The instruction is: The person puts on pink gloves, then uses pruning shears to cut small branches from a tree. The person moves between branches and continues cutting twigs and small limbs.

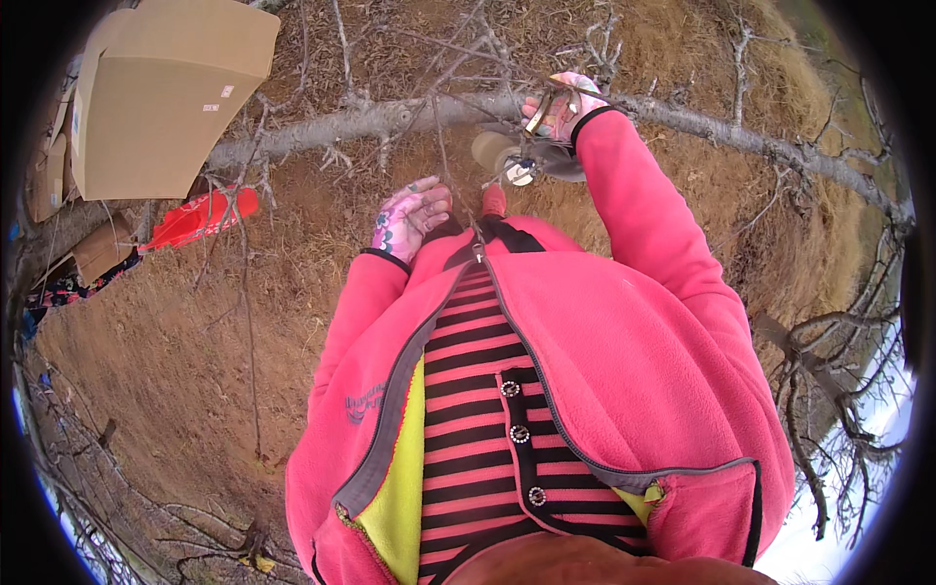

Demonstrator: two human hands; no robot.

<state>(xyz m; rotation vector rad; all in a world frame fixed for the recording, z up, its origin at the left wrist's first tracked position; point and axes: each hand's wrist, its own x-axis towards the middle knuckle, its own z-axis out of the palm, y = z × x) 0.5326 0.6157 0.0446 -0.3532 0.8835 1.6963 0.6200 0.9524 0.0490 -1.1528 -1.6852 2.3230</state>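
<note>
My right hand (567,110), in a patterned fingerless glove, is closed around a metal tool (540,113) that looks like pruning shears, by a thick grey tree branch (329,124). A thin dark twig crosses that hand. Lower and to the left, my left hand (415,218), in a similar glove, has its fingers curled loosely near a thin twig (442,142); nothing shows in it. Beneath the branch, close to the right hand, is a blurred round object with a white centre (520,172); its kind is unclear.
A cardboard box (168,102) stands at the upper left, with red plastic (201,218) below it. The thick branch crosses the view, bearing many side twigs. Bare tree branches (812,358) reach in at the right. Dry grass and brown soil (168,351) lie beneath.
</note>
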